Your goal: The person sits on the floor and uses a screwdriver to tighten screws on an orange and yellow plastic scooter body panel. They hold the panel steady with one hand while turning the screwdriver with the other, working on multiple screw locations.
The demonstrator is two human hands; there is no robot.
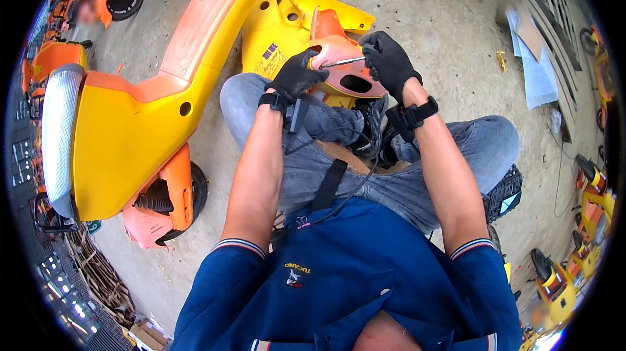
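An orange plastic scooter panel (345, 72) with an oval dark opening rests between my knees, against yellow bodywork. My gloved left hand (295, 78) is closed at its left edge, fingertips near the tip of a thin metal shaft. That shaft belongs to what looks like a screwdriver (344, 61); its handle is hidden inside my gloved right hand (388, 61), which grips it over the panel's right side. The shaft lies almost level across the panel, pointing left. Both hands wear black gloves, with black straps and small devices at the wrists.
A large yellow and orange scooter (124, 136) stands close on my left. Ahead lies yellow bodywork (264, 41). Light sheets (538, 71) and metal strips (544, 15) lie on the floor to the right. A black cable (345, 198) runs across my lap. More scooters line both sides.
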